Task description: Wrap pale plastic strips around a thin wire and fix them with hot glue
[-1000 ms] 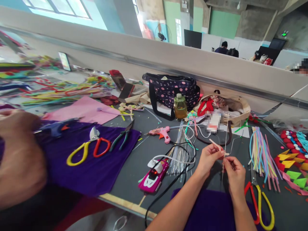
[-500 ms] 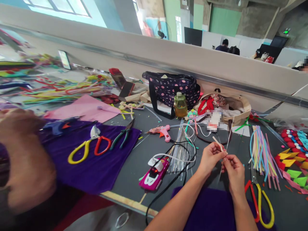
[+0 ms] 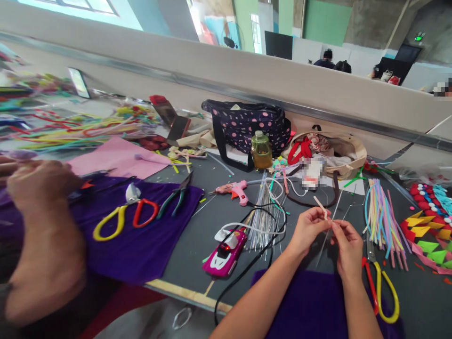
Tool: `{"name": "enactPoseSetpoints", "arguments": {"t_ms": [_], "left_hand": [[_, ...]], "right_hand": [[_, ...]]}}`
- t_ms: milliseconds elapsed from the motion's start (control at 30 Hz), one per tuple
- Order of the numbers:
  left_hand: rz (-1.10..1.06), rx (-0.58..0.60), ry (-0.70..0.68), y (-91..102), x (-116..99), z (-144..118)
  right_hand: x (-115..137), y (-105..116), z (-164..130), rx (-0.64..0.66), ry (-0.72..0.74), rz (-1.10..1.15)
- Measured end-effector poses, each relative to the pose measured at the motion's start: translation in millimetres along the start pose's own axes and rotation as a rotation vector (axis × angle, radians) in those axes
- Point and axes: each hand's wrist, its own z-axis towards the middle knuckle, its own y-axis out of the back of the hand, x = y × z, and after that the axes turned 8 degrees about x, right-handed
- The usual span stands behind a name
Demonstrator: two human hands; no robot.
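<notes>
Both hands' grip [image 3: 330,225] pinches thin pale strip [image 3: 320,206] w/ wire.

No legible text or labels.

Couldn't tell what the left hand [image 3: 310,226] and right hand [image 3: 348,247] pinched together, too thin, just a pale strip [image 3: 320,207] and a wire-like line. Couldn't make out whether the fingertips actually touched either. Couldn't read the label by the tan bag [image 3: 348,153], blurred out. Lost most of a neighbour's arm [image 3: 45,263] to motion blur and the left edge. Same for the colourful heap [image 3: 52,132] far left, all smeared. Got only a slice of the felt shapes [image 3: 431,230], chopped at the right edge.
</notes>
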Motion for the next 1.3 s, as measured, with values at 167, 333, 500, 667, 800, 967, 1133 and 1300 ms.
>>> {"name": "enactPoseSetpoints", "arguments": {"t_ms": [167,333,500,667,800,967,1133,1300], "left_hand": [[0.066,0.017,-0.021,-0.3,3.6,0.6],[0.110,0.028,-0.022,-0.3,5.8,1.3],[0.138,0.033,-0.004,-0.6,7.4,1.1],[0.105,0.100,0.052,-0.4,1.9,-1.2],[0.058,0.135,0.093,0.8,-2.7,-1.5],[0.104,0.014,0.046,3.5,-0.1,0.8],[0.125,-0.037,0.026,3.8,1.8,1.3],[0.137,-0.087,0.014,2.9,0.7,1.2]], "right_hand": [[-0.4,5.3,2.0,-0.004,0.028,-0.090],[1.7,8.4,3.5,0.026,-0.024,-0.046],[2.6,10.6,3.9,0.047,-0.046,-0.034],[3.4,12.0,3.1,0.054,-0.016,-0.014],[3.2,12.7,2.5,0.056,0.004,-0.026],[2.2,12.6,2.4,0.078,-0.015,-0.080],[4.9,13.5,2.7,0.120,-0.067,-0.059],[8.3,15.8,3.4,0.180,-0.069,-0.141]]}}
